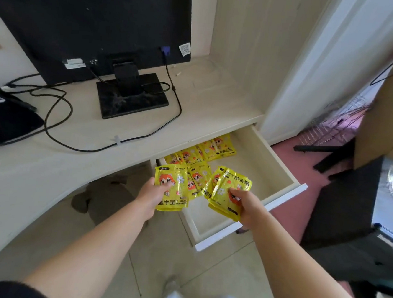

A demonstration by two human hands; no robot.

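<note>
**Forearms out, yellow packets in each hand over the open drawer**

Your left forearm [102,235] and right forearm [284,247] stretch forward from the bottom of the view, and each hand is closed on yellow packets. Your left hand [152,196] pinches a packet [172,194] near its left edge, with the thumb across the printed face and the fingers hidden beneath. Whether it is one packet or a thin stack, I cannot tell. Your right hand [245,206] grips a fanned bundle [225,187] of several, thumb on top, with the print upside down to you.

Both loads hang above the front half of the drawer [275,163], which stands pulled out from under the worktop [47,159]. More loose packets [204,152] lie in an overlapping row toward the drawer's back left, partly under the worktop edge. The front of the drawer floor looks bare.

This looks like gathering or sorting the packets at the drawer. To do it well, square up the fanned bundle before adding to it, since glossy wrappers probably slide easily. Hold both loads over the drawer so a dropped one lands inside and not on the floor. If you merge the two, turn one lot so the print matches. Then lay it flat onto the other rather than poking it in edgewise.
</note>
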